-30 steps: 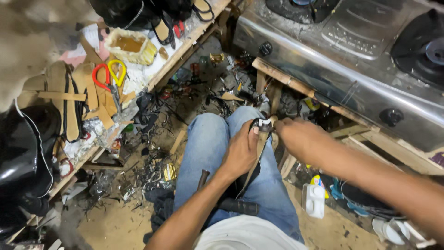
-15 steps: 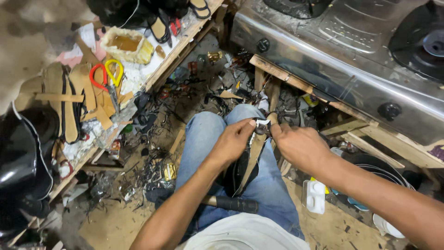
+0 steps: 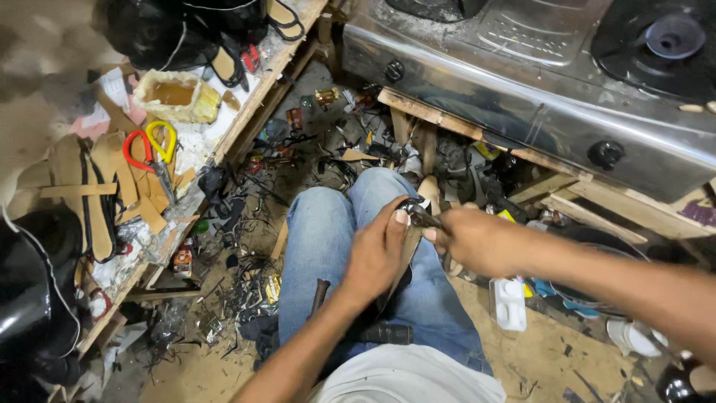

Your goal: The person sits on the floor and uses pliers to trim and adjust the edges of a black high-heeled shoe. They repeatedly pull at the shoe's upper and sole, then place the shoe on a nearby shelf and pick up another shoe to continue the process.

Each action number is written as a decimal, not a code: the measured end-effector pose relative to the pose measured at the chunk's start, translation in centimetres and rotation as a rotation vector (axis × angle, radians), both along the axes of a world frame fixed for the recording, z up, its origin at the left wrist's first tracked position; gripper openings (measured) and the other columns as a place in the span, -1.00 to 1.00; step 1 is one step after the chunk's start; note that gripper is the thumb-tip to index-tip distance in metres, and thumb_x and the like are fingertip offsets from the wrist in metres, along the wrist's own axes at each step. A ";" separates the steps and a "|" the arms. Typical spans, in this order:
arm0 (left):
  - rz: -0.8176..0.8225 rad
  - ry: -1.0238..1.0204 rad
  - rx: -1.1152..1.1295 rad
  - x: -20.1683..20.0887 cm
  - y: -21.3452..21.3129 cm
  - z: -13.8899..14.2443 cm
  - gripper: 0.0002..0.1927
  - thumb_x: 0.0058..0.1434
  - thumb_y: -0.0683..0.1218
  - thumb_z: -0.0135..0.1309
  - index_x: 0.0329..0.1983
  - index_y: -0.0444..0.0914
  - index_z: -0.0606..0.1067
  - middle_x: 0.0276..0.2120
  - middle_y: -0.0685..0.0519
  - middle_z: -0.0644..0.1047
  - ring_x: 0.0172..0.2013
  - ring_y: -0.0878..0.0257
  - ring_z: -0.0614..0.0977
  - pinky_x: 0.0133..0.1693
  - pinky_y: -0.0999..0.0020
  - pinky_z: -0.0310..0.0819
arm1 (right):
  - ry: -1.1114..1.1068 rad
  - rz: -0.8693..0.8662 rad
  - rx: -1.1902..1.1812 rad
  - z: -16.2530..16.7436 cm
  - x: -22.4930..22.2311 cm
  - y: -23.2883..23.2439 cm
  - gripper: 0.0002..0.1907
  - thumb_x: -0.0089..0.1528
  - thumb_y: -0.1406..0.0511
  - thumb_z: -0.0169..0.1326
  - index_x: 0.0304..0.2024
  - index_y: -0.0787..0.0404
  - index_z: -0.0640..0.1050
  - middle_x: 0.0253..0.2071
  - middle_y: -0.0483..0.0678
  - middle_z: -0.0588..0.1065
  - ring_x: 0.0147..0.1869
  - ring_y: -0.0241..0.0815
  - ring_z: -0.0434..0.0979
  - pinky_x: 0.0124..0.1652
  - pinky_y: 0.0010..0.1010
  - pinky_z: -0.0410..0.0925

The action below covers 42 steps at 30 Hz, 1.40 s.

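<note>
I sit with blue-jeaned legs (image 3: 328, 246) under me and hold a tan sandal sole (image 3: 408, 250) over my right knee. My left hand (image 3: 377, 254) wraps the sole from the left, thumb up near its tip. My right hand (image 3: 477, 239) comes in from the right and pinches a black strap (image 3: 416, 213) at the sole's top end. Both hands touch at that tip. A hammer (image 3: 380, 332) with a wooden handle lies across my lap below the hands.
A steel gas stove (image 3: 537, 82) on wooden slats fills the upper right. At left, a wooden bench (image 3: 246, 112) carries red-and-yellow scissors (image 3: 149, 149), a glue tub (image 3: 175, 93), sandals and leather strips. Black scraps litter the floor; a white bottle (image 3: 511, 302) lies right.
My right hand has moved left from beside the sole and closed on the strap at its tip. The left hand has kept its hold on the sole.
</note>
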<state>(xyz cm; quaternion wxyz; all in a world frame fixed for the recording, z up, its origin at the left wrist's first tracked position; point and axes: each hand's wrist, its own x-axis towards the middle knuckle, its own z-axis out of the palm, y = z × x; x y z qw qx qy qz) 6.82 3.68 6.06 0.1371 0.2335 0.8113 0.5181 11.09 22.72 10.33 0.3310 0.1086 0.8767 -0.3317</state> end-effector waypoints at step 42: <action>-0.139 -0.123 -0.029 1.9 -2.0 2.1 -0.63 0.41 0.00 -0.07 0.15 -0.30 0.50 -0.23 -0.13 0.64 -0.21 0.07 0.67 -0.12 0.24 0.53 | 0.375 0.049 0.118 -0.3 7.5 -2.7 -0.78 0.25 0.27 -0.06 -0.14 0.25 0.49 -0.41 0.21 0.55 -0.31 0.24 0.54 -0.29 0.00 0.36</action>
